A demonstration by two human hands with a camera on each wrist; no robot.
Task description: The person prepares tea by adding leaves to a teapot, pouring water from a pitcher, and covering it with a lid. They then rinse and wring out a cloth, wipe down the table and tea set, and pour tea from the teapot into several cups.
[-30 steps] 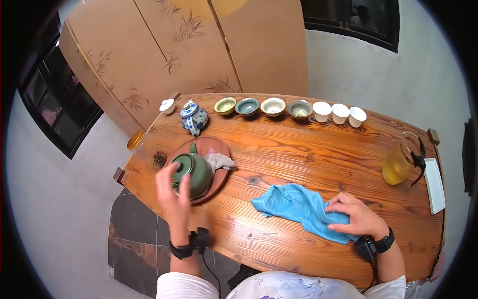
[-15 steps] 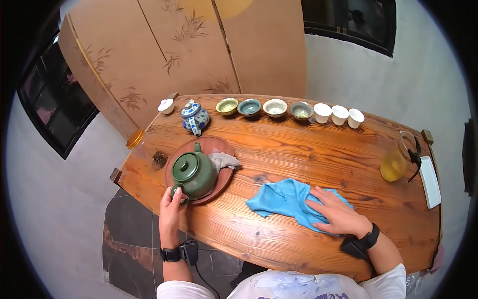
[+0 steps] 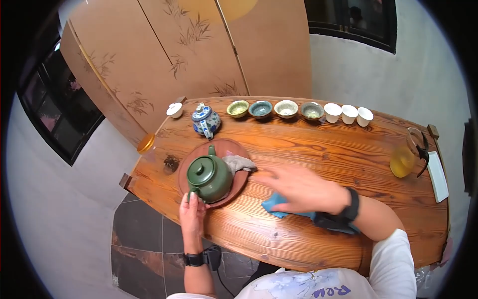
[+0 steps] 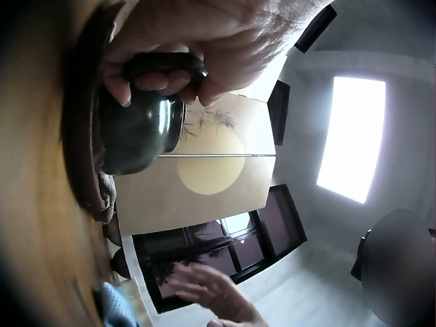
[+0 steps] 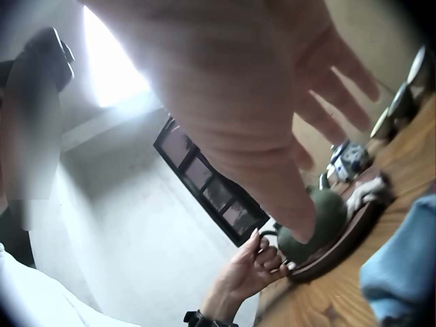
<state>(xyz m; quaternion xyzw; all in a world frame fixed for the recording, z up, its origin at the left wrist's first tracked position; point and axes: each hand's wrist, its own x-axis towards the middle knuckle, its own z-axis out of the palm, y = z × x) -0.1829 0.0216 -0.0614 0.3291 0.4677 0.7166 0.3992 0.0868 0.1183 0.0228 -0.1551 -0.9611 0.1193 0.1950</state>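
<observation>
A green teapot (image 3: 214, 180) stands on a round reddish-brown tray (image 3: 242, 187) at the left of the table. My left hand (image 3: 191, 219) grips its handle; in the left wrist view the fingers curl round the dark handle (image 4: 163, 63). My right hand (image 3: 303, 188), blurred, hovers over a blue cloth (image 3: 273, 205) with fingers stretched toward the teapot. Spread fingers (image 5: 334, 102) and nothing held show in the right wrist view. Part of the blue cloth is hidden under the right hand and wrist. A crumpled grey cloth (image 3: 240, 163) lies on the tray beside the teapot.
A blue-and-white teapot (image 3: 205, 122) stands behind the tray. Several bowls and white cups (image 3: 348, 114) line the far edge. At the right are a glass pitcher (image 3: 402, 162) of yellow liquid and a white oblong dish (image 3: 438, 177). An orange-lidded jar (image 3: 146, 144) sits at left.
My left hand has come down from above the teapot and taken hold of its handle. My right hand has lifted off the blue cloth and swung left toward the teapot.
</observation>
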